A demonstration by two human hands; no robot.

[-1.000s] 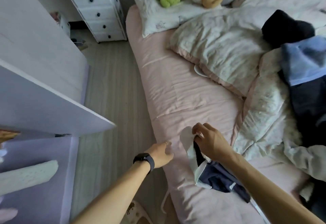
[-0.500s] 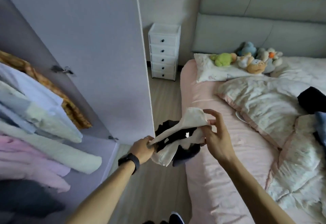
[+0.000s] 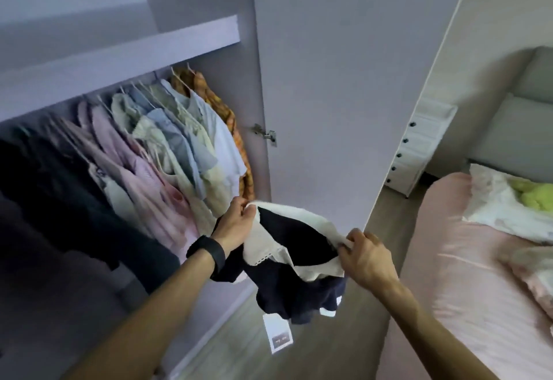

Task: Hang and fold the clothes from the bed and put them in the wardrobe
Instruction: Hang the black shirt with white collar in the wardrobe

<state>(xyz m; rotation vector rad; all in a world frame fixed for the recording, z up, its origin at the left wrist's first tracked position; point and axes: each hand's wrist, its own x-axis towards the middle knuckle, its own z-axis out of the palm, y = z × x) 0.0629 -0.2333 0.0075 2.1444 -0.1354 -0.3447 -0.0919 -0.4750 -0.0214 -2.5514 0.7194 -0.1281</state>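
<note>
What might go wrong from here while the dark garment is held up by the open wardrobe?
The left hand and right hand pinch the dark garment only by its white collar; its bunched body could slip or crease.
The hanging shirts look tightly packed, so squeezing it in may dislodge one.
The dangling label could snag on the wardrobe door.

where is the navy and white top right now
Head view, low centre: the top is held up between the left hand and right hand before the wardrobe door, hanging shirts on its left, bed on its right.
</note>
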